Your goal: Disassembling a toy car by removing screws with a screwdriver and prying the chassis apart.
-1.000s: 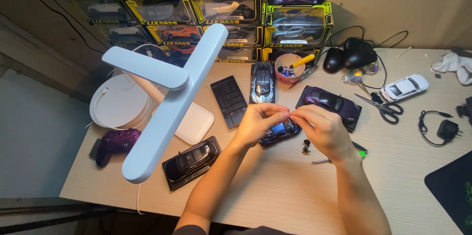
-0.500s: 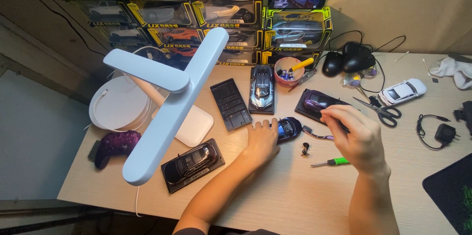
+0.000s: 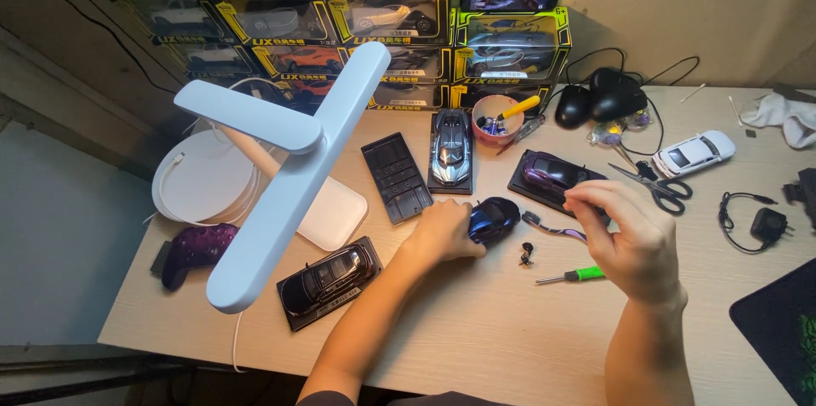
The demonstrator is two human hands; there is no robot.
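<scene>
Head view: I note my left hand (image 3: 444, 232) resting on the worktop (image 3: 476, 329), fingers curled against the rear of a dark blue model car (image 3: 493, 219) and holding it there. I take this car as my landmark. It sits on the bare wood near the middle of the worktop, off any base.

My right hand (image 3: 629, 236) is raised just right of the car, fingers bent inward in a loose pinch; I cannot tell whether anything is held in it. A thin purple strap (image 3: 552, 229) lies between the car and that hand.

Just right of the car and nearer to me lies a small black part (image 3: 527, 251), and beyond it a green-handled screwdriver (image 3: 576, 274).

Behind the car stands a silver-blue model car (image 3: 450, 151) on a black base, with an empty black base (image 3: 395, 178) to its left. Behind and to the right, a purple model car (image 3: 552, 175) sits on its own base, with scissors (image 3: 659, 189) farther right. Left of the car and nearer to me is a black model car (image 3: 330, 278) on a base.
</scene>
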